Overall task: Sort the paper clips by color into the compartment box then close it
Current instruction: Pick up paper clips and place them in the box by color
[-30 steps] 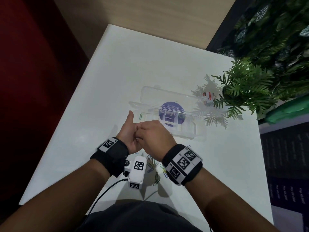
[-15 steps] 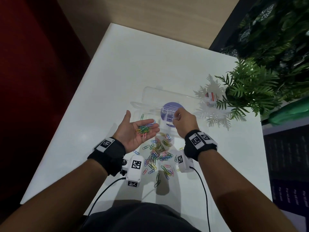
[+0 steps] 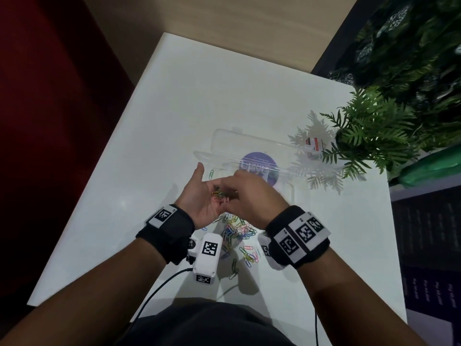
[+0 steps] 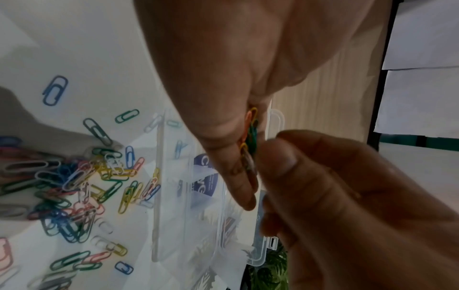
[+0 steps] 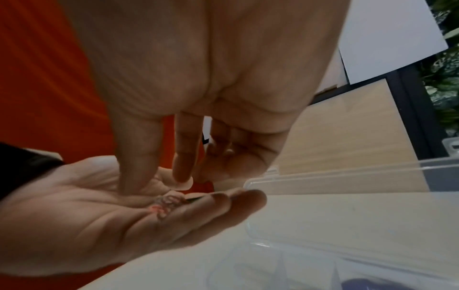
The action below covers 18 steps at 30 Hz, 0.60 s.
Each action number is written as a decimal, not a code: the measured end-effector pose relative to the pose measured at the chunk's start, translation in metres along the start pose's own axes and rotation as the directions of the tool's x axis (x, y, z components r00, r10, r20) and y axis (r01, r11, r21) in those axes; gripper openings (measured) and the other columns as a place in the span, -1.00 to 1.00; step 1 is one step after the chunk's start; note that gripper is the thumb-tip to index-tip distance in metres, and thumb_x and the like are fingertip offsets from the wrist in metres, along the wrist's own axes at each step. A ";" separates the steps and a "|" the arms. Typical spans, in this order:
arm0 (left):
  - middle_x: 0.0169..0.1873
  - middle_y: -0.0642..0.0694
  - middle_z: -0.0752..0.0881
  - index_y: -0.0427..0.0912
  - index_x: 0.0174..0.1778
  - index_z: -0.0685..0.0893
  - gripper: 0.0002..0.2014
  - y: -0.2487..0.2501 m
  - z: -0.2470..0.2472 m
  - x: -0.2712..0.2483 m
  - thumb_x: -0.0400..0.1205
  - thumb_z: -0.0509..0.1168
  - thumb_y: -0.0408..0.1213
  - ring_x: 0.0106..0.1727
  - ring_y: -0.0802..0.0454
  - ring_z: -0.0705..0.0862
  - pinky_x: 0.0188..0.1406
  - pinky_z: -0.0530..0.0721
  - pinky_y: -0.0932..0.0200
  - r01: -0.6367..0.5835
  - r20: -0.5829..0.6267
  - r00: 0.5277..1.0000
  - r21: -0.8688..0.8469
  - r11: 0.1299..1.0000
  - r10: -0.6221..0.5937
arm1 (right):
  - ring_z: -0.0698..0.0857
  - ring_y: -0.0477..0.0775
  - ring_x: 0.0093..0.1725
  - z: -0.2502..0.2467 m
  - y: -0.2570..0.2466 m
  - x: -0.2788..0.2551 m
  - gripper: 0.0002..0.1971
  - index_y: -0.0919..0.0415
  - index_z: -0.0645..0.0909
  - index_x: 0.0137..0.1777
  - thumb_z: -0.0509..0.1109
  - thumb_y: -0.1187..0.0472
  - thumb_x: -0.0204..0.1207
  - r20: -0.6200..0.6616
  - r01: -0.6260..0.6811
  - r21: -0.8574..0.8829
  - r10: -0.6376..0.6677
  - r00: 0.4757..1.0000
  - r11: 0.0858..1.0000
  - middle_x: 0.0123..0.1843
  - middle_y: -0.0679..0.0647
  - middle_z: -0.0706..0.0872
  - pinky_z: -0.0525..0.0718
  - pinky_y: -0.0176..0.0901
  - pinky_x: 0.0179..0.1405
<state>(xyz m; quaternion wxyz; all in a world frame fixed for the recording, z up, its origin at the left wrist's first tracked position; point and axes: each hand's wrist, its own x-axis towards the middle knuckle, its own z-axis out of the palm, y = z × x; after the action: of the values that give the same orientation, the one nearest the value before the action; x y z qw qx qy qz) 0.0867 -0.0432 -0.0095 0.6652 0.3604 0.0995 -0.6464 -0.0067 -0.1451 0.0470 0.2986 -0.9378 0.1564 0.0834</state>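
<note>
My left hand (image 3: 202,196) lies palm up in front of the clear compartment box (image 3: 294,193), carrying several mixed-colour paper clips (image 3: 220,196) on flat fingers. My right hand (image 3: 232,189) reaches over it, thumb and forefinger closing on one clip in the palm. The left wrist view shows yellow, green and pale clips (image 4: 252,135) along the left fingers, with the right thumb (image 4: 278,168) pressed against one. The box stands open, its lid (image 3: 249,143) laid back; a green clip (image 3: 211,174) lies in its leftmost compartment. The loose clip pile (image 3: 237,231) sits on the table under my wrists.
The white table (image 3: 199,96) extends far and left of the box. A fern-like plant (image 3: 369,136) overhangs the box's right end. Scattered clips (image 3: 247,258) and a cable (image 3: 159,288) lie near the front edge. A purple round label (image 3: 259,158) shows through the box.
Half a second ago my right hand was over the box near the purple label. It has come back to the left palm, which still carries the clips.
</note>
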 end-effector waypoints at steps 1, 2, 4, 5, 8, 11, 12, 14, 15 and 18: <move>0.03 -0.36 0.66 -0.44 0.23 0.64 -0.07 0.000 -0.001 0.000 0.63 -0.25 0.37 -0.07 -0.23 0.70 -0.08 0.71 0.00 -0.006 0.008 1.000 0.000 1.000 0.006 | 0.54 0.01 -0.11 0.002 0.001 -0.002 -0.73 0.01 0.64 0.12 0.45 0.16 0.41 0.003 -0.007 -0.010 0.007 1.000 1.000 -0.13 -0.06 0.49 0.60 -0.03 -0.14; 0.12 -0.39 0.61 -0.45 0.27 0.63 -0.07 0.000 -0.001 0.000 0.64 -0.24 0.37 0.00 -0.26 0.66 -0.01 0.69 -0.03 -0.007 0.019 1.000 -0.003 1.000 0.007 | 0.53 0.01 -0.10 0.004 0.001 -0.004 -0.75 0.05 0.63 0.11 0.43 0.18 0.43 0.003 -0.003 -0.030 0.003 1.000 1.000 -0.11 -0.05 0.49 0.59 -0.04 -0.15; 0.27 -0.43 0.57 -0.45 0.36 0.58 -0.08 -0.001 -0.001 0.000 0.64 -0.22 0.36 0.13 -0.25 0.62 0.17 0.63 0.00 0.002 0.022 1.000 -0.014 1.000 -0.001 | 0.57 0.07 -0.06 0.007 0.002 -0.007 -0.83 0.12 0.65 0.05 0.35 0.24 0.48 -0.003 0.024 -0.064 -0.025 1.000 0.998 -0.08 0.01 0.53 0.59 -0.03 -0.14; 0.33 -0.44 0.57 -0.45 0.38 0.55 -0.09 -0.002 -0.001 0.000 0.65 -0.21 0.35 0.20 -0.23 0.60 0.27 0.58 0.02 0.008 0.020 1.000 -0.024 1.000 -0.007 | 0.58 0.09 -0.05 0.008 0.003 -0.008 -0.85 0.15 0.66 0.02 0.31 0.26 0.50 -0.010 0.030 -0.072 -0.031 0.999 0.997 -0.07 0.04 0.57 0.60 -0.02 -0.13; 0.30 -0.42 0.61 -0.48 0.30 0.62 -0.11 -0.002 0.004 -0.002 0.67 -0.19 0.32 0.18 -0.20 0.64 0.34 0.55 0.00 0.013 0.037 0.999 -0.057 0.998 -0.010 | 0.55 0.06 -0.14 0.006 0.004 -0.009 -0.85 0.20 0.67 -0.03 0.26 0.30 0.54 -0.059 0.000 -0.049 -0.003 0.998 0.999 -0.13 0.08 0.59 0.52 -0.06 -0.17; 0.11 -0.40 0.72 -0.52 0.17 0.69 -0.12 -0.003 0.008 -0.005 0.69 -0.17 0.29 0.01 -0.22 0.77 0.06 0.76 -0.04 0.008 0.046 0.999 -0.070 0.998 -0.005 | 0.59 0.05 -0.12 0.001 0.008 -0.010 -0.82 0.22 0.69 0.00 0.25 0.27 0.58 -0.124 -0.042 0.020 0.044 0.991 0.999 -0.13 0.09 0.66 0.52 -0.08 -0.13; 0.13 -0.41 0.71 -0.53 0.20 0.66 -0.13 -0.003 0.010 -0.005 0.69 -0.17 0.28 0.05 -0.24 0.76 0.09 0.75 -0.06 0.009 0.048 0.999 -0.076 0.997 -0.005 | 0.61 0.02 -0.10 0.001 0.009 -0.011 -0.82 0.20 0.70 0.02 0.26 0.26 0.59 -0.145 -0.058 0.062 0.066 0.987 0.996 -0.11 0.08 0.70 0.53 -0.13 -0.11; 0.24 -0.44 0.64 -0.54 0.28 0.59 -0.15 -0.003 0.012 -0.006 0.70 -0.16 0.27 0.17 -0.27 0.70 0.23 0.69 -0.11 0.005 0.043 0.999 -0.083 0.996 -0.001 | 0.67 -0.02 -0.10 0.000 0.011 -0.012 -0.84 0.17 0.72 0.01 0.30 0.28 0.57 -0.178 -0.090 0.167 0.119 0.977 0.982 -0.09 0.05 0.75 0.56 -0.24 -0.12; 0.26 -0.45 0.63 -0.54 0.28 0.59 -0.16 -0.003 0.012 -0.005 0.70 -0.15 0.25 0.21 -0.27 0.68 0.27 0.66 -0.12 0.001 0.034 0.999 -0.083 0.997 0.002 | 0.68 -0.05 -0.12 0.000 0.012 -0.012 -0.84 0.16 0.72 0.01 0.31 0.29 0.56 -0.184 -0.104 0.203 0.142 0.972 0.974 -0.10 0.03 0.77 0.57 -0.29 -0.14; 0.19 -0.45 0.67 -0.54 0.14 0.69 -0.20 -0.003 0.013 -0.006 0.72 -0.11 0.20 0.19 -0.26 0.68 0.26 0.65 -0.13 0.005 0.015 1.000 -0.066 0.998 -0.004 | 0.66 -0.07 -0.17 -0.001 0.014 -0.013 -0.84 0.18 0.71 -0.01 0.30 0.31 0.56 -0.165 -0.145 0.176 0.175 0.971 0.974 -0.11 0.03 0.77 0.55 -0.32 -0.22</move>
<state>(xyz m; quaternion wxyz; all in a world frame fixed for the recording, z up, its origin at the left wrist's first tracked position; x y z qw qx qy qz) 0.0786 -0.0466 0.0023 0.6761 0.3333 0.1164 -0.6468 -0.0236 -0.1534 0.0432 0.3511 -0.8982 0.2644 0.0092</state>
